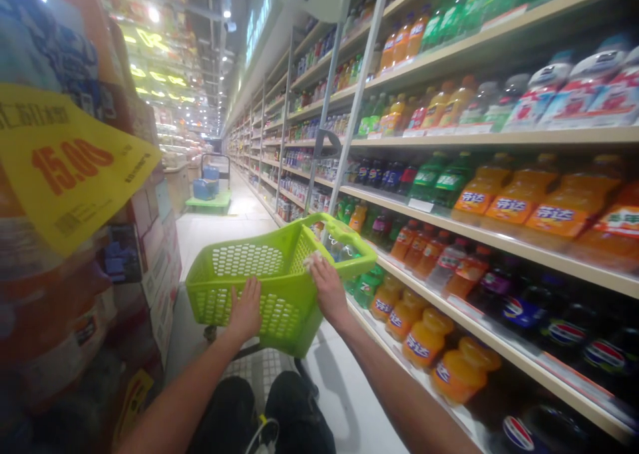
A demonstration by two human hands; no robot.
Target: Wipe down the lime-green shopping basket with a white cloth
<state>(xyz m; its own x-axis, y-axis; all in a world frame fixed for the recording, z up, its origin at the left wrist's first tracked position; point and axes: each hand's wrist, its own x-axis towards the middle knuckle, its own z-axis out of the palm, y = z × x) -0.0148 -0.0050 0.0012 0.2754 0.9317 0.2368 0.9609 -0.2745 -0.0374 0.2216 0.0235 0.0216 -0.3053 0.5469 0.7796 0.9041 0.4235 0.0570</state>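
Note:
A lime-green plastic shopping cart (294,301) with a perforated basket stands sideways in front of me, its handle end to the right. My left hand (245,311) lies against the near side of the basket, fingers stretched over the upper rim area and holding nothing. At the rim near the handle, my right hand (328,286) presses a small crumpled white wipe (312,261) with its fingertips. The part of the wipe under the fingers is hidden. The visible part of the basket's inside shows no goods.
Shelves of soft drinks, including orange soda bottles (562,201), line the right side. Stacked goods with a yellow price sign (64,161) crowd the left. Farther down the aisle stands a green platform trolley (212,201) carrying blue items. My knees are below the cart.

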